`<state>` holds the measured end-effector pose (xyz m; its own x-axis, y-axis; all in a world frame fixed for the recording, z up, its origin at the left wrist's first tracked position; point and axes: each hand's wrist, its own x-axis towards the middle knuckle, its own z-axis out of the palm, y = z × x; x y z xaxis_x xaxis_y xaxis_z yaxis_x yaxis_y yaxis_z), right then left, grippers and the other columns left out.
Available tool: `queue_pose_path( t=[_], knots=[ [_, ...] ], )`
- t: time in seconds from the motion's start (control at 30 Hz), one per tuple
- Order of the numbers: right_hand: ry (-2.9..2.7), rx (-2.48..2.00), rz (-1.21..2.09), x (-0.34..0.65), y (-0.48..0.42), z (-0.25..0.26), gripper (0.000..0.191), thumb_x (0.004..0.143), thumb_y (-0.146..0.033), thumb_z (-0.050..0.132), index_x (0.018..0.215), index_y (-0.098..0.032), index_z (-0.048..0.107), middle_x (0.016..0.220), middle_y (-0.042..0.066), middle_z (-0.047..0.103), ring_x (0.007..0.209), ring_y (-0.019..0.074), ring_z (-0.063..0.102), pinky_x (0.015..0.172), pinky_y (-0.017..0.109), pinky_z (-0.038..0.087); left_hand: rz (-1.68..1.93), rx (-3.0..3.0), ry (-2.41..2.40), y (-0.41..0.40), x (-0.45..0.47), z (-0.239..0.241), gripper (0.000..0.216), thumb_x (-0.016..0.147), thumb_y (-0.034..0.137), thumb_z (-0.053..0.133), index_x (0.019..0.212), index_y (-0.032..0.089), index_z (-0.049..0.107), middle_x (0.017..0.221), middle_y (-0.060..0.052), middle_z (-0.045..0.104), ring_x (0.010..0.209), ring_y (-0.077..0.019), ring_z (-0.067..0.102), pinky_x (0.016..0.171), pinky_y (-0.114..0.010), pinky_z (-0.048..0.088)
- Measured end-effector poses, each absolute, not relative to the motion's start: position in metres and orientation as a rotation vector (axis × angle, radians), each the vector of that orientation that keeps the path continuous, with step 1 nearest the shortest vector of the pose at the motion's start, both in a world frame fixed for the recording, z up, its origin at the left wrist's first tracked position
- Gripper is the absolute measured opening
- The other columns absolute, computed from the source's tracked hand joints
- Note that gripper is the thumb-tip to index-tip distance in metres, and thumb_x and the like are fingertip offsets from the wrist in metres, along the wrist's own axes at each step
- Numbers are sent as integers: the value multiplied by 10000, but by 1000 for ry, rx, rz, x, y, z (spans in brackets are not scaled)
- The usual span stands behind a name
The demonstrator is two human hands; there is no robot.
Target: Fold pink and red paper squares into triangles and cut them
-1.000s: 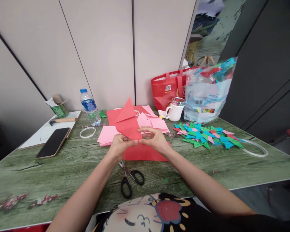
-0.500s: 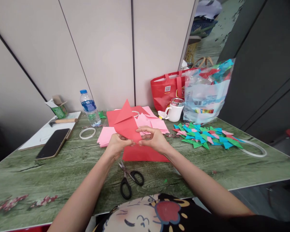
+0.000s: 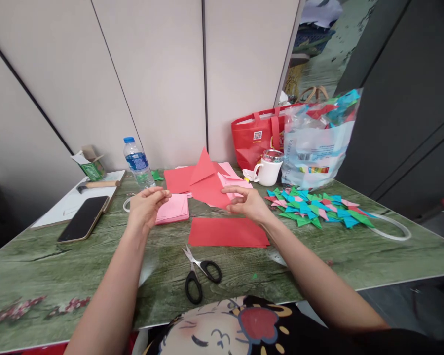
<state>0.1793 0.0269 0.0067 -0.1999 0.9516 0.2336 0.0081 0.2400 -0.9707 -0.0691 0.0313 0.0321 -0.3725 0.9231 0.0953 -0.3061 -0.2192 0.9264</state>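
Observation:
My right hand (image 3: 249, 204) pinches a folded red paper sheet (image 3: 213, 191) at its right side, with the fingers closed on it above the table. The sheet has a pointed triangular flap at its top. To the left, my left hand (image 3: 148, 206) is apart from the sheet, its thumb and fingers drawn together; nothing shows between them. Beside that hand lies a stack of pink paper squares (image 3: 173, 209). Below the held sheet lies a stack of red paper rectangles (image 3: 227, 232). Nearer me, scissors (image 3: 200, 273) with black handles lie with their blades slightly apart.
Behind stand a water bottle (image 3: 136, 160), a white mug (image 3: 271, 168), a red tote bag (image 3: 246, 140) and a plastic bag of folded paper (image 3: 314, 148). Folded colourful paper pieces (image 3: 318, 208) lie right. A phone (image 3: 83, 219) and hammer (image 3: 99, 185) lie left.
My left hand has let go of the red paper sheet and moved left. The right hand keeps hold of it, and the sheet has shifted slightly right.

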Motion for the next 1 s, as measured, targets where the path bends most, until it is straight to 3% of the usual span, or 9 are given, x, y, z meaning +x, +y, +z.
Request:
queue_pose_path(
  t=[0.13,0.27,0.33,0.43,0.57,0.67,0.73,0.87,1.0],
  knots=[
    [-1334,-988,986,192,41,3,497,539,-123,599,1035,-161,606,745,14,632,516,74,511,460,190,406,1511,1209,1131,25,-53,23,274,469,199,761,695,108,636,649,-91,666,603,-170,624,631,-292,495],
    [-1244,-1090,805,209,60,-9,561,567,-121,530,1126,-152,555,582,-21,589,458,100,484,479,242,420,912,1930,1194,13,-29,5,444,466,253,774,892,188,665,989,-96,665,957,-272,590,882,-406,413],
    [-1265,-1196,693,217,69,-17,561,583,-123,503,1142,-136,544,671,18,633,489,123,514,534,287,452,680,2147,1192,9,-25,-3,679,386,245,803,1039,204,619,1162,-107,590,1108,-314,499,951,-429,348],
    [-1433,-1461,473,224,76,-24,532,592,-111,513,1122,-105,558,1001,134,633,766,228,607,729,377,466,431,2271,1220,9,-26,-12,840,372,224,802,1168,192,538,1291,-129,483,1235,-332,357,1001,-419,282],
    [-1595,-1531,95,216,69,-22,519,652,-123,535,1170,-112,527,1223,177,503,1124,313,464,938,447,359,353,2293,1235,12,-30,-16,825,403,235,789,1185,201,525,1272,-124,503,1166,-322,445,951,-379,337],
    [-1904,-1184,436,201,57,-18,331,721,-214,558,1045,-168,606,1052,96,619,949,222,576,840,367,445,302,2302,1258,12,-30,-15,760,452,272,770,1172,209,532,1194,-105,568,1080,-302,519,889,-357,383],
    [-2163,-1046,669,191,49,-19,389,659,-306,663,1023,-180,618,991,75,639,911,213,587,798,335,456,272,2333,1279,12,-30,-14,705,488,294,753,1154,206,542,1137,-89,602,1057,-294,533,872,-349,390],
    [-2476,-1089,589,180,40,-26,644,505,-396,763,1079,-160,592,1053,113,591,977,269,536,827,373,419,261,2409,1289,11,-29,-14,661,531,312,732,1149,178,541,1145,-102,590,1066,-297,522,868,-348,391],
    [-2562,-1126,524,178,39,-30,618,532,-435,741,1065,-157,596,1021,115,579,974,278,518,816,370,409,287,2444,1265,11,-30,-15,696,537,310,731,1181,166,509,1188,-113,556,1081,-281,509,882,-341,382]
  ],
)
